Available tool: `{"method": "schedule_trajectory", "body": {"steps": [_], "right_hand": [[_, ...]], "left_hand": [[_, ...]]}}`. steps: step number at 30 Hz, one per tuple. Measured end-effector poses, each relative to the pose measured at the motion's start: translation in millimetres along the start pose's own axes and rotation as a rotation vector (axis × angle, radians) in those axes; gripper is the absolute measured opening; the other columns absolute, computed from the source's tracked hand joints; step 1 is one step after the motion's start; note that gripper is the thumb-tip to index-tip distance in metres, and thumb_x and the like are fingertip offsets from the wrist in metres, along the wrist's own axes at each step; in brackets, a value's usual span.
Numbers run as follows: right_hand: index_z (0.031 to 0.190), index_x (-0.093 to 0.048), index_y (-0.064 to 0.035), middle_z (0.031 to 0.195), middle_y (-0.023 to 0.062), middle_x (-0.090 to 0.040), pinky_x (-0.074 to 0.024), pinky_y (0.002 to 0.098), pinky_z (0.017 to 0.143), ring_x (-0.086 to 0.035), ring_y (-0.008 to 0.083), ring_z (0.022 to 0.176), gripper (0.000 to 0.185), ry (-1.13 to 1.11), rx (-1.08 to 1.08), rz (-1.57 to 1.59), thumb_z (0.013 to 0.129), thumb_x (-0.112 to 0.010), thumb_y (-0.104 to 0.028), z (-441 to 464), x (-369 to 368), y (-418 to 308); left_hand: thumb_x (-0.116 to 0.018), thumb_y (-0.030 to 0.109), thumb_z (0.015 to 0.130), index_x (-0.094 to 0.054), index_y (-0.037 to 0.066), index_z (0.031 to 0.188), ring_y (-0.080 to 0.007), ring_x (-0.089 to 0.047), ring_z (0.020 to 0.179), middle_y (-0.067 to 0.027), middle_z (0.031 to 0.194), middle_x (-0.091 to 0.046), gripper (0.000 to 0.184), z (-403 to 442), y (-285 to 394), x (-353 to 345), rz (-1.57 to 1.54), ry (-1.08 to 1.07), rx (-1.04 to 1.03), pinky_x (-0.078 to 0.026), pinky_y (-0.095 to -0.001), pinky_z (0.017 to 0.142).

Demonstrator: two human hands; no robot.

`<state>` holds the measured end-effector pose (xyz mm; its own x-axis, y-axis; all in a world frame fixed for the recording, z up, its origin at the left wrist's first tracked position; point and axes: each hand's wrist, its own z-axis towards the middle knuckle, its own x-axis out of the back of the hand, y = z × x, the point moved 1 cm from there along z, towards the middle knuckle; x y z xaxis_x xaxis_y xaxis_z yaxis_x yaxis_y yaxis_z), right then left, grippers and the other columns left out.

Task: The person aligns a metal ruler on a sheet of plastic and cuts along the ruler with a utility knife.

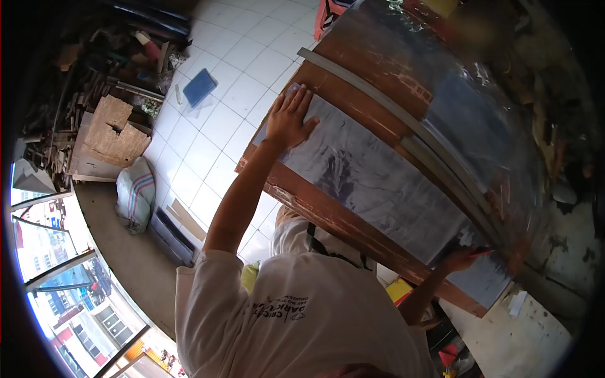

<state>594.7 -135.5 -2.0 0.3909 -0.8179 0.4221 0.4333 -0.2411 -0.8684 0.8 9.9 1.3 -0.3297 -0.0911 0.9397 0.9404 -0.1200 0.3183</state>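
A long, glossy greyish plastic sheet lies along the brown wooden tabletop in front of me. My left hand rests flat on the sheet's left end, fingers stretched out and holding nothing. Toward the other end, my right hand is closed around a slim red tool; its exact kind is too small to make out. That hand is low over the sheet. Beyond the sheet, a long grey strip runs lengthwise across the tabletop, with a second strip alongside it on the right.
Clear plastic film covers the table's far side. On the tiled floor lies a blue flat piece. Scrap wood with a broken board and a white striped sack are at the left. A pale surface adjoins the table's right end.
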Motion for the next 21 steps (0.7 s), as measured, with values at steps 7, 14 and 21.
{"method": "schedule_trajectory", "body": {"steps": [7,14,21], "right_hand": [[0.105,-0.057,0.0063,0.062,0.0044,-0.049,-0.0401,0.0362,0.05,-0.048,0.0156,0.055,0.037,0.086,-0.011,0.058,0.102,-0.058,-0.031,-15.0,-16.2,-13.7],[0.11,-0.057,0.0088,0.064,0.0058,-0.051,-0.0402,0.0342,0.051,-0.047,0.0148,0.056,0.039,0.111,-0.034,0.061,0.103,-0.058,-0.03,-14.3,-14.0,-12.7],[0.109,-0.057,0.0082,0.063,0.0059,-0.051,-0.0408,0.0357,0.052,-0.048,0.0153,0.055,0.038,0.112,-0.054,0.084,0.103,-0.058,-0.029,-9.9,-11.5,-5.5]], "left_hand": [[-0.046,0.044,0.104,-0.043,0.007,0.153,-0.0345,-0.018,0.156,-0.0156,0.168,-0.022,0.061,-11.0,-82.2,28.9,0.365,0.23,0.409,-0.007,-0.067,0.12],[-0.059,0.034,0.099,-0.044,0.011,0.153,-0.0325,-0.023,0.155,-0.0162,0.166,-0.025,0.06,-66.7,77.2,4.3,-0.107,-0.032,-0.061,-0.013,-0.0605,0.123],[-0.058,0.045,0.097,-0.043,0.016,0.154,-0.0318,-0.027,0.153,-0.0153,0.165,-0.029,0.065,-67.2,97.1,-11.3,-0.113,-0.086,-0.076,-0.017,-0.0591,0.122]]}}
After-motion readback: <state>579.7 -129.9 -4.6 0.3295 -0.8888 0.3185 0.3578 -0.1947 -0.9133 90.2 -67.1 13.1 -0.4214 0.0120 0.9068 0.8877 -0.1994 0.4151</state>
